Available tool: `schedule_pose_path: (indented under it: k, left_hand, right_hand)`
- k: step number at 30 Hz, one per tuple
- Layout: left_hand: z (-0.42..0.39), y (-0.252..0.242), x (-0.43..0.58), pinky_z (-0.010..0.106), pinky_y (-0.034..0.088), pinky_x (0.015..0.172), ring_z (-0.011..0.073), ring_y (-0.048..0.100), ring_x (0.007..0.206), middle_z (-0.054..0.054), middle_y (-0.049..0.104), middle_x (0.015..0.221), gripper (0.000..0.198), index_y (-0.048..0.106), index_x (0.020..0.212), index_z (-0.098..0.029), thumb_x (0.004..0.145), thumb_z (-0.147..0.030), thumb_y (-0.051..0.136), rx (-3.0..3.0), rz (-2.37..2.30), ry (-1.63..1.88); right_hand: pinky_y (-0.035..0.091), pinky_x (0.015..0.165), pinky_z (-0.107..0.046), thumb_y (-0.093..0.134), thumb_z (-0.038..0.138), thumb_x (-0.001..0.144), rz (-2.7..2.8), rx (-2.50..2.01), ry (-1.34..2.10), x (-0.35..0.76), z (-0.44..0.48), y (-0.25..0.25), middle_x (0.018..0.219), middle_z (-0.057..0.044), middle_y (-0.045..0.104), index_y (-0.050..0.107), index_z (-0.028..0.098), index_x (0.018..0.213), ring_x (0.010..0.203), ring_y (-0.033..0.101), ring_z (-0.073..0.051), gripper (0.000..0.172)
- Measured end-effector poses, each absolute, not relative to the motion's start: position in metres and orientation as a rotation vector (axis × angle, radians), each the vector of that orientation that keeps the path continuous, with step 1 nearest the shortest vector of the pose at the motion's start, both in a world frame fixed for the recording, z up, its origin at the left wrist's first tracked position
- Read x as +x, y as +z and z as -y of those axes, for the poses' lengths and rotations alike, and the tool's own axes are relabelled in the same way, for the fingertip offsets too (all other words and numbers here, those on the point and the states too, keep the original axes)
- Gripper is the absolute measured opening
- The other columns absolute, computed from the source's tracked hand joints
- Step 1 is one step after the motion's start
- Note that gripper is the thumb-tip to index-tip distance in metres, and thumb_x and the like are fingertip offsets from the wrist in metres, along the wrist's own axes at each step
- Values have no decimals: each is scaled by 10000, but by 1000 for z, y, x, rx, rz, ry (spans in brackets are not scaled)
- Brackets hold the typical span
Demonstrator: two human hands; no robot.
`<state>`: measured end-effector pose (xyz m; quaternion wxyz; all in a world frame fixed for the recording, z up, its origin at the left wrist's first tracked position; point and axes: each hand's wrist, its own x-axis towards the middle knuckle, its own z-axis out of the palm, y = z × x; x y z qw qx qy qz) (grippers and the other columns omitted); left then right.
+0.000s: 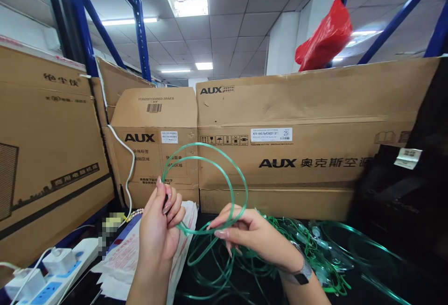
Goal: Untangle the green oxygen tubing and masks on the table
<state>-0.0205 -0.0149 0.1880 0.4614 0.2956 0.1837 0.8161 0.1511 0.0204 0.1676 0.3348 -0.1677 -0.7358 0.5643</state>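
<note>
My left hand (163,218) is closed around the green clear tubing (245,179), at the left side of its raised loops. Thumb and fingers of my right hand (241,230) pinch the same tubing at the lower right of the loops. Two rings of it stand up between and above my hands. More green tubing (210,277) lies in loose coils on the dark surface below. Right of my right wrist, thin green cords (313,244) lie tangled with clear plastic parts.
Cardboard boxes (315,104) wall off the back and left. White paper or plastic sheets (122,267) lie beside my left forearm. A power strip (63,267) with plugs is at lower left. A black bag (392,211) stands right. A red bag (325,34) hangs above.
</note>
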Motion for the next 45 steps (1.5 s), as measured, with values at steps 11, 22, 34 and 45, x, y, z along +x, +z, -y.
schedule_pose_path:
  k: [11,22,34,45]
  left_hand:
    - [8,177,-15,133,170,287,23,247,318,-88,311,443,308,450,583,-153,871,-260,468,608,-432,2191]
    - [4,162,26,174,414,558,62,476,551,-32,463,618,311,524,669,-154,917,-186,340,352,-363,2035]
    - [-4,157,36,176,347,451,47,332,376,-77,287,475,355,481,609,-140,914,-114,301,315,-261,1742]
    - [-14,148,21,170,355,562,66,504,640,-17,575,783,99,638,759,-148,800,-213,576,519,-646,1779]
  right_hand:
    - [425,539,-196,658,259,722,1456,-432,1571,155,-22,174,817,-28,627,645,148,871,565,540,-66,186]
    - [435,540,-225,602,272,764,1259,-507,1161,157,-22,174,779,-13,593,586,151,829,557,521,-86,138]
    - [458,553,-244,599,288,762,1255,-578,936,159,-17,176,766,-11,605,580,176,832,563,540,-102,133]
    - [452,669,-284,471,192,861,1505,-615,439,157,0,169,843,-17,556,555,229,927,707,560,-135,113]
